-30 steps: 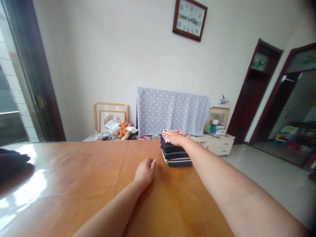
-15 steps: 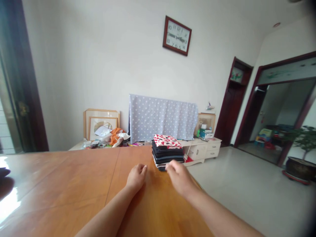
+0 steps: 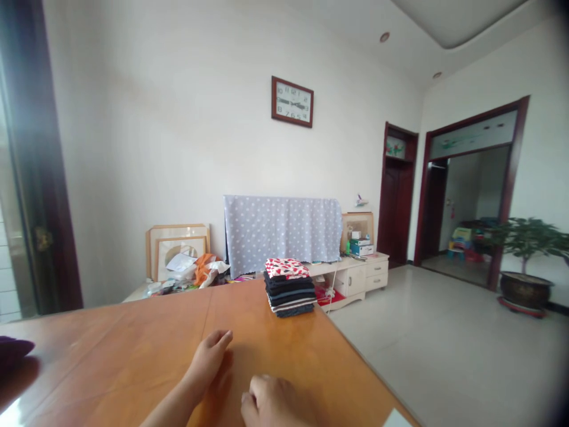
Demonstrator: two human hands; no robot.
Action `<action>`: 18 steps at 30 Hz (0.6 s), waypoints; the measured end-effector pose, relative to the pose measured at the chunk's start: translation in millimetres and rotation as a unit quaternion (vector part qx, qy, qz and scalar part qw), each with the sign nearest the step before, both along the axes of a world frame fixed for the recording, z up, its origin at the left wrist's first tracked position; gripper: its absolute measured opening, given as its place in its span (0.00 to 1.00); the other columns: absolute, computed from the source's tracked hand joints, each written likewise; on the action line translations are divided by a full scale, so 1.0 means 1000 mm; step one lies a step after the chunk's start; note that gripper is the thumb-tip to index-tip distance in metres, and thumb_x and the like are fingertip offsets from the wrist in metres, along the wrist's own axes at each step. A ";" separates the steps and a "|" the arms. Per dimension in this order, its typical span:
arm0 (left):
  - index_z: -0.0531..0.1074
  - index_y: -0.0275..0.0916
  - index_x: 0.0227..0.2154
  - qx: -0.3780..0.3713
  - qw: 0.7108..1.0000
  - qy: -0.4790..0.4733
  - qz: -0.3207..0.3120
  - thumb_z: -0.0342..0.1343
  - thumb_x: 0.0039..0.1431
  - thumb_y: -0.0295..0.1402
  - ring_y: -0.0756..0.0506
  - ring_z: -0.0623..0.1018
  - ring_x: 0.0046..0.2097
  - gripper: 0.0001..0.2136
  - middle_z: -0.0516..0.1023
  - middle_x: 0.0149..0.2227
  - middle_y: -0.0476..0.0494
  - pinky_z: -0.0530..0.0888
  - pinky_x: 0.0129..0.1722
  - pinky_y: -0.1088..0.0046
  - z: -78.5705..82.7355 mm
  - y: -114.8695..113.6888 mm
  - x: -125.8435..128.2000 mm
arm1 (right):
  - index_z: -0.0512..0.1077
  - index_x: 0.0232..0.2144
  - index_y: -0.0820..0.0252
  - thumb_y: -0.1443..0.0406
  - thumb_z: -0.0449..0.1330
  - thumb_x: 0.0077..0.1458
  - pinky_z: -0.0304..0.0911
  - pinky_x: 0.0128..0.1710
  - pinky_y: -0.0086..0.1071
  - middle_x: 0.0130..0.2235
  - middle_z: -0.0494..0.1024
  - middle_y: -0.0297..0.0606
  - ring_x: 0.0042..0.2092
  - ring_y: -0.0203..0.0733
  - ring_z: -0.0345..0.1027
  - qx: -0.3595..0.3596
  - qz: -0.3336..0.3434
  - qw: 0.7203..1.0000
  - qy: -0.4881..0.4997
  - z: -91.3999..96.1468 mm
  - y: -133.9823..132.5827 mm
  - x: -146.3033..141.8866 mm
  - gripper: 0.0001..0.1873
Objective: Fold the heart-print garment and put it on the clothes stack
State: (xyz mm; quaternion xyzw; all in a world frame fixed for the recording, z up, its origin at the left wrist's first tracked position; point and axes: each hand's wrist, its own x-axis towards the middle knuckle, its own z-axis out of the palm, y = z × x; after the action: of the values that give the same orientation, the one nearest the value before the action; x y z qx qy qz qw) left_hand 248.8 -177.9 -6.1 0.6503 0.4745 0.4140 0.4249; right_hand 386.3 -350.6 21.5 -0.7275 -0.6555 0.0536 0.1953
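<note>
A neat stack of folded clothes stands near the far right corner of the wooden table, topped by a white piece with red and black heart-like shapes over dark layers. My left hand rests at the table's surface short of the stack, fingers curled in and thumb on top, with nothing seen in it. Lower and to the right, my right hand is bent into a loose fist above the table. Neither hand touches the clothes.
Dark purple cloth-like stuff lies at the left edge. A pale corner of something shows at the table's right edge. Behind stand a low white cabinet, a dotted cover, picture frames and a potted plant.
My right hand has drawn back from beside the stack towards me. The left hand has also come back and to the left. The view has tilted and shifted; the stack keeps its place.
</note>
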 end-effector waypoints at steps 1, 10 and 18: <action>0.77 0.38 0.33 -0.005 1.000 0.004 0.011 0.57 0.46 0.62 0.40 0.80 0.35 0.29 0.80 0.30 0.46 0.75 0.35 0.68 0.000 -0.009 -0.012 | 0.77 0.34 0.56 0.60 0.52 0.61 0.59 0.33 0.32 0.37 0.84 0.42 0.40 0.50 0.79 0.001 0.000 1.000 -0.001 0.003 -0.004 0.000 0.14; 0.79 0.42 0.41 0.028 0.987 0.100 0.123 0.53 0.52 0.57 0.36 0.77 0.57 0.25 0.83 0.49 0.44 0.68 0.62 0.61 -0.001 -0.076 -0.133 | 0.77 0.33 0.55 0.58 0.50 0.63 0.53 0.29 0.32 0.36 0.83 0.40 0.37 0.45 0.78 0.033 -0.019 0.999 0.000 0.007 -0.026 -0.002 0.16; 0.78 0.48 0.33 0.077 0.958 0.178 0.211 0.53 0.47 0.51 0.34 0.80 0.51 0.17 0.85 0.43 0.47 0.72 0.58 0.57 0.008 -0.136 -0.232 | 0.76 0.34 0.55 0.59 0.52 0.64 0.50 0.32 0.32 0.37 0.83 0.41 0.38 0.43 0.75 0.035 -0.029 0.999 -0.013 -0.030 0.000 -0.002 0.14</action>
State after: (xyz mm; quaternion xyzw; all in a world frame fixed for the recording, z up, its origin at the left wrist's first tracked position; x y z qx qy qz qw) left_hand 16.5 -314.0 2.1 0.6293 0.6354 0.4071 0.1857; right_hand 383.9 -350.2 -8.4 -0.7398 -0.6378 0.0152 0.2137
